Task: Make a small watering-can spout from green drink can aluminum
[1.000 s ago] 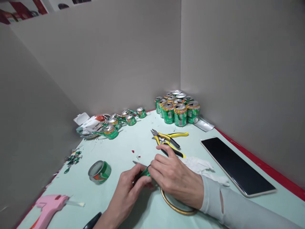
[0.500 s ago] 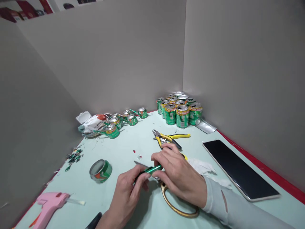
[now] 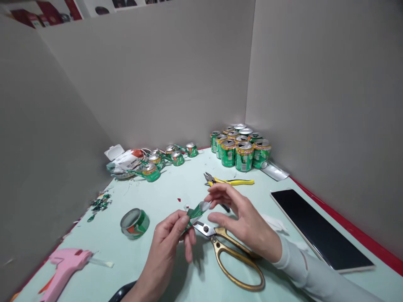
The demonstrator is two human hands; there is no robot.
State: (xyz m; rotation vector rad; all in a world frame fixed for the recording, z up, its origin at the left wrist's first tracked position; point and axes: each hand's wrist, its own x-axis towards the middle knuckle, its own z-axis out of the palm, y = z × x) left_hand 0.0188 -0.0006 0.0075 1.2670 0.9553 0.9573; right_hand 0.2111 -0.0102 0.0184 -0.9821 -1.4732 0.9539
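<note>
While your left hand (image 3: 166,247) pinches the light, likely sharp-edged can strip (image 3: 195,212) above the scissors (image 3: 234,260), right hand (image 3: 244,218) spread, grip its flats.

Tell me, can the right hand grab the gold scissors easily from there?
Probably yes. The gold scissors lie uncovered on the table, just below the right hand. The left hand pinches the green strip, and the right hand looks open.
</note>
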